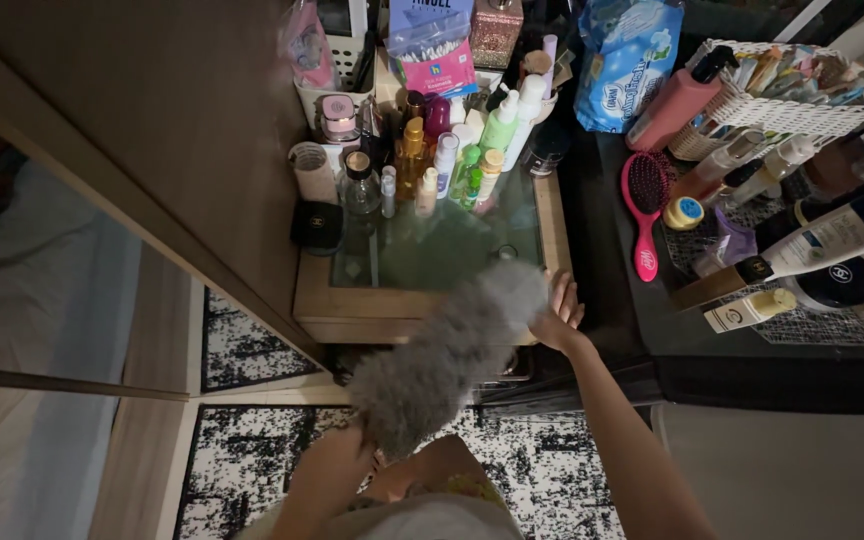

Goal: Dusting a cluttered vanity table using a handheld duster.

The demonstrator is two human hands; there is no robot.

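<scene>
A long fluffy grey duster (452,340) slants from the bottom middle up to the front edge of a small wooden table with a glass top (352,300). My left hand (337,455) grips the duster's lower end near my body. My right hand (559,308) is at the table's front right corner, fingers apart, touching the duster's fluffy tip. Several cosmetic bottles (442,150) stand packed along the back of the table. The front part of the glass is bare.
A black dresser (752,350) on the right carries a pink hairbrush (645,215), a white basket (792,110) and several bottles. A blue pack (624,60) stands at the back. A wooden cabinet side (152,130) rises on the left. A black-and-white rug (242,460) covers the floor.
</scene>
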